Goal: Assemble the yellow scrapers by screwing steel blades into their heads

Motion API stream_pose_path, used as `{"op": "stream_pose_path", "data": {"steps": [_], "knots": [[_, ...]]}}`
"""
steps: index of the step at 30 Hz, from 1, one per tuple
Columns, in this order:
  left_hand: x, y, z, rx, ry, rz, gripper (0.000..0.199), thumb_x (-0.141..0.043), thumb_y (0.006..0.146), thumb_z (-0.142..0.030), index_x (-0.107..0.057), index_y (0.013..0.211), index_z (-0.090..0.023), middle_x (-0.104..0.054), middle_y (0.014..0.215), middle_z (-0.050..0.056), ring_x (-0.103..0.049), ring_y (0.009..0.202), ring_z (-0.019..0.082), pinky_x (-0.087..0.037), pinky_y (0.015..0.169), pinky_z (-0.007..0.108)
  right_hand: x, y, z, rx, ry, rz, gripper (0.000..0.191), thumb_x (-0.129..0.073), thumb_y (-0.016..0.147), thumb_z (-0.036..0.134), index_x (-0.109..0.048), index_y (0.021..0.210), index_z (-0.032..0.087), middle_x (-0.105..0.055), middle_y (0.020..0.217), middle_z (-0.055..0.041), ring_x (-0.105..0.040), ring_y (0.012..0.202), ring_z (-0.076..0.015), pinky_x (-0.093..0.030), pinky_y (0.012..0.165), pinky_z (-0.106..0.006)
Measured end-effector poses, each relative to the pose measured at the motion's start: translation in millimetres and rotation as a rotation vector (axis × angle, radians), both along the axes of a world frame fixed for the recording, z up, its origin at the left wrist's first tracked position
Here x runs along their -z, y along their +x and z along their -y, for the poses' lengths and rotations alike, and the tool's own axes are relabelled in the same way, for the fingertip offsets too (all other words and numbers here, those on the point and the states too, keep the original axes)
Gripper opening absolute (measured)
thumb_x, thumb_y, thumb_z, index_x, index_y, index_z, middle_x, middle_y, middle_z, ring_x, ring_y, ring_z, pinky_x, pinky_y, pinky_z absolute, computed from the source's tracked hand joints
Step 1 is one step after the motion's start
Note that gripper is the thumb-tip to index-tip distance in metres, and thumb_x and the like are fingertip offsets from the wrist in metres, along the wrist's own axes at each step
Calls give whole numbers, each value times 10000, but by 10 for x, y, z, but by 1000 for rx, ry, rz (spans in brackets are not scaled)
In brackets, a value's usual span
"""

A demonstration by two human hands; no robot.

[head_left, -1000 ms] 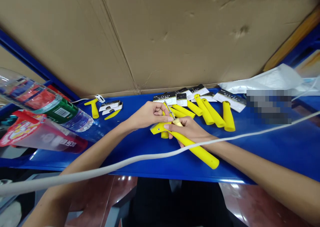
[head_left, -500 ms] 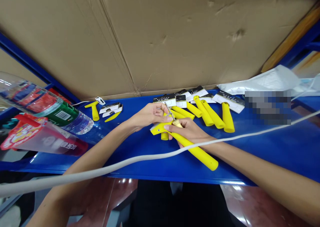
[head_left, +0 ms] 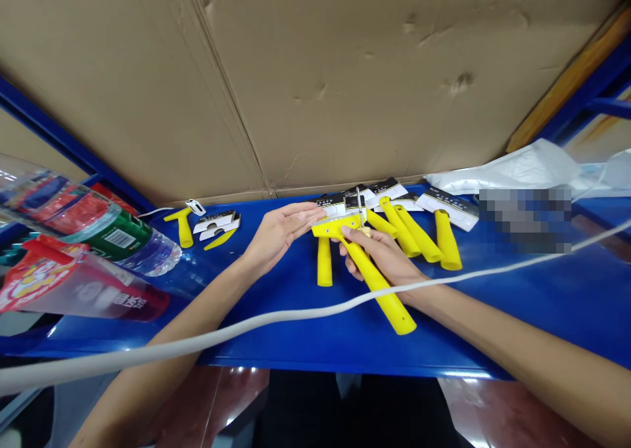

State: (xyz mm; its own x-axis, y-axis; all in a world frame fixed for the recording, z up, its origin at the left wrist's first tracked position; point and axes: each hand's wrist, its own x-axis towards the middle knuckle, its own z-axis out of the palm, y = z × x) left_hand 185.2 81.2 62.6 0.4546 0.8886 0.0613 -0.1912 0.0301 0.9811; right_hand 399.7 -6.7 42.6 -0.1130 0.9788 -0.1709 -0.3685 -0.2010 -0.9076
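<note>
My right hand (head_left: 387,257) is wrapped round a yellow scraper (head_left: 377,280), whose wide head points away from me and whose handle slants toward the front edge. The same hand also holds a screwdriver (head_left: 360,205), its metal shaft sticking up past the scraper head. My left hand (head_left: 280,235) is open, fingers stretched out flat along the left end of that head. Whether its fingertips touch the scraper, I cannot tell. Below the head, a loose yellow handle (head_left: 324,264) lies on the blue shelf (head_left: 276,330).
Several yellow handles (head_left: 419,234) and black-and-white blade packets (head_left: 449,207) lie behind my right hand. A smaller yellow scraper (head_left: 184,228) and cut packets (head_left: 215,221) lie left. A water bottle (head_left: 123,231), a drink cup (head_left: 98,287) and a white cable (head_left: 276,314) are nearer.
My left fingers have straightened and come away from the screwdriver. The scraper head has turned and moved slightly right and up, and the screwdriver shaft now stands more upright.
</note>
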Motion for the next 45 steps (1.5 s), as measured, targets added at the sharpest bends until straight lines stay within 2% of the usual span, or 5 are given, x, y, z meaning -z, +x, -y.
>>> {"op": "stream_pose_path", "data": {"steps": [6,15,21,30,45], "knots": [[59,58,113,-87,192,-184,514,-930,859,-610,-765,1087,-179,-877,987,96,-852,915,272,-681,936,441,-104,-14,10,12,-25,-133,256,-648,1136,288,-844,1166,126,-887,1109,-164,-889,912,-266,-665,534,-237],[51,106,136,-238,220,-192,389,-1018,721,-514,-835,828,-188,-812,826,33,-688,746,158,-555,698,279,-216,-35,70,-7,-69,-191,299,-640,1152,309,-804,1316,121,-857,1290,-185,-886,1021,-282,-721,636,-274],[41,111,208,-193,217,-191,332,-1011,750,-460,-881,917,-204,-873,1007,76,-778,933,231,-627,927,394,-179,-36,57,46,-37,-218,224,-701,1112,320,-834,1239,191,-820,1410,-150,-847,1195,-305,-748,777,-326],[29,100,283,-198,623,-417,65,-877,934,-324,-887,916,-263,-808,1012,62,-701,1030,252,-530,982,396,-137,-53,27,31,-71,-275,286,-716,1105,360,-843,1250,148,-844,1333,-183,-842,1201,-322,-687,1090,-452],[56,164,340,-312,649,-445,424,-862,934,-360,-677,1293,-232,-736,1308,118,-684,1103,245,-529,937,377,12,-40,-108,94,-100,-303,199,-688,1102,308,-814,1150,162,-868,1245,-165,-849,1167,-261,-682,1084,-369]]}}
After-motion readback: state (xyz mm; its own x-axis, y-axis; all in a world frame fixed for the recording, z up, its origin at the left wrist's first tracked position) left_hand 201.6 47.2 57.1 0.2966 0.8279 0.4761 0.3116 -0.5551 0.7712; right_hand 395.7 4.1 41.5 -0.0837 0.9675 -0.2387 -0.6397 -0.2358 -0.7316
